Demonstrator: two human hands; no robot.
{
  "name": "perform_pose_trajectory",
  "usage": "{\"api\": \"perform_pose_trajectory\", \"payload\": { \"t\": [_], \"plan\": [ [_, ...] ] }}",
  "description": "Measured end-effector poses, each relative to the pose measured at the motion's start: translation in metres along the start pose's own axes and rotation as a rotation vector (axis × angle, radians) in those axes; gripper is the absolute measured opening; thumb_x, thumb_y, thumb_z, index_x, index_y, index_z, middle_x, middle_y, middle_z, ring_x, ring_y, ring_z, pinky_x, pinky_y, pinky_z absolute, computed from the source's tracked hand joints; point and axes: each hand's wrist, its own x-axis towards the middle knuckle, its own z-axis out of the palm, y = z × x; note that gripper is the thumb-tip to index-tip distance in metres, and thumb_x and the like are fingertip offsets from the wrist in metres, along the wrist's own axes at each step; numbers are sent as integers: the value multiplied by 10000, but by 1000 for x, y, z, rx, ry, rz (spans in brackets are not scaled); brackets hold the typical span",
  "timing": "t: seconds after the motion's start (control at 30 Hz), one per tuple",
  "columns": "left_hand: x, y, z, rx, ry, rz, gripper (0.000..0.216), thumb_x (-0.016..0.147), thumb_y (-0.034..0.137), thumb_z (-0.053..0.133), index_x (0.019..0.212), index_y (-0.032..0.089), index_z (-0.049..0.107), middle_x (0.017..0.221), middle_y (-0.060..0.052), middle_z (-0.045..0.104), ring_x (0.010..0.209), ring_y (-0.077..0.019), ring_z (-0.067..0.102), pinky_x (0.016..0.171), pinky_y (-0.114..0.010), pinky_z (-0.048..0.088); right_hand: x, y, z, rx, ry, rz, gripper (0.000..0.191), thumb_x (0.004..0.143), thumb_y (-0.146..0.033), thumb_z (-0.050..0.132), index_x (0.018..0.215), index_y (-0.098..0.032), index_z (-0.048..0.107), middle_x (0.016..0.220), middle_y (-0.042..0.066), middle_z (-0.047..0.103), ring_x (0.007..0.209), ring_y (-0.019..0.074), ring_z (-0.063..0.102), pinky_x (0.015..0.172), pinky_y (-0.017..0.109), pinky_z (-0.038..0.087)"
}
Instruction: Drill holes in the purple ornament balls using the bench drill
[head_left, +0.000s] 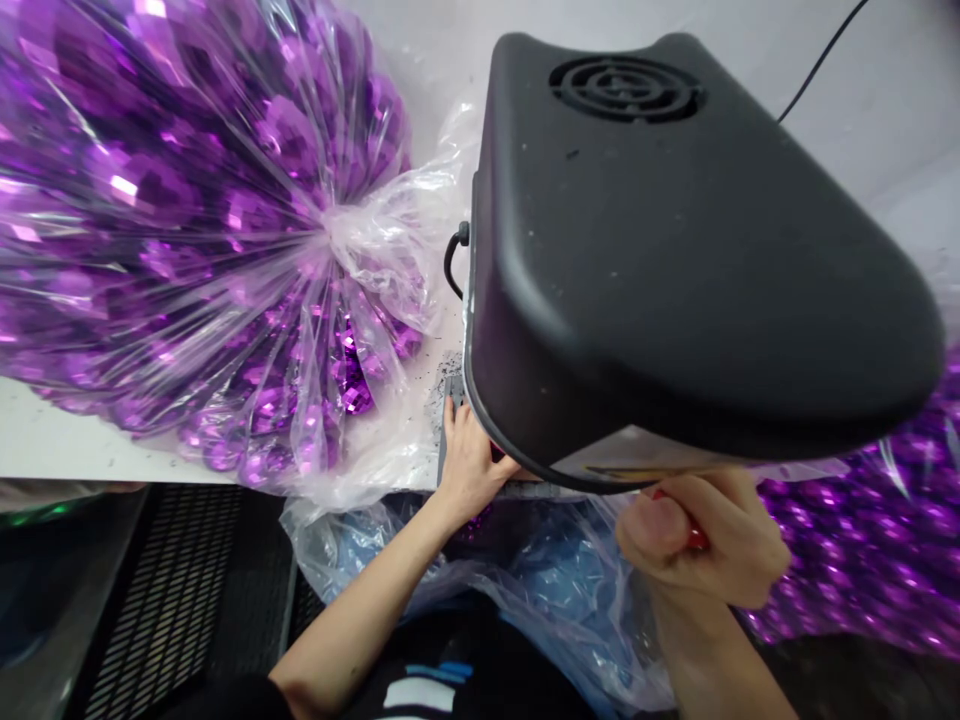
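A machine with a large black cover [697, 240], shaped like the head of a bench drill press, hides much of the work beneath it. My right hand [705, 540] is wrapped round a red-knobbed handle [697, 538] at the cover's front edge. Low under the cover's left side, my left hand [472, 455] reaches over a grey metal base [442, 455]. Its thumb and fingers curl about something dark purplish-red, mostly hidden by the hand and the machine. Dark shavings [448, 368] lie scattered around the base.
A tied clear bag of shiny purple faceted balls [180, 200] fills the left of the white table [90, 440]. More purple balls [870, 540] are at the right. An opened clear plastic bag [555, 570] hangs at the table edge before me. Lower left stands a black mesh crate [165, 590].
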Motion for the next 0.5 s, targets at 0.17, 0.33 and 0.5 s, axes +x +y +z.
{"api": "perform_pose_trajectory", "payload": {
  "t": [0.17, 0.33, 0.5],
  "plan": [
    [0, -1, 1, 16, 0, -3, 481, 869, 459, 661, 1299, 272, 554, 1301, -94, 634, 1299, -302, 509, 1225, -552, 233, -6, -1, 7, -24, 137, -77, 73, 770, -126, 555, 724, -170, 519, 678, 1, 489, 573, 59, 405, 491, 241, 300],
    [0, -1, 0, -2, 13, -1, 448, 866, 449, 659, 1269, 279, 566, 1298, -95, 633, 1291, -301, 521, 1177, -536, 331, -13, 1, 16, -38, 233, -68, 44, 799, -177, 576, 756, -176, 566, 669, 10, 489, 566, 70, 427, 495, 249, 329],
    [1, 1, 0, -13, 13, -7, 386, 853, 434, 669, 1195, 276, 585, 1195, -81, 664, 1214, -298, 558, 1185, -550, 320, -27, 9, 36, 25, 255, -53, 79, 810, -217, 563, 742, -179, 555, 686, 32, 519, 617, 103, 493, 528, 270, 364]
  ]
}}
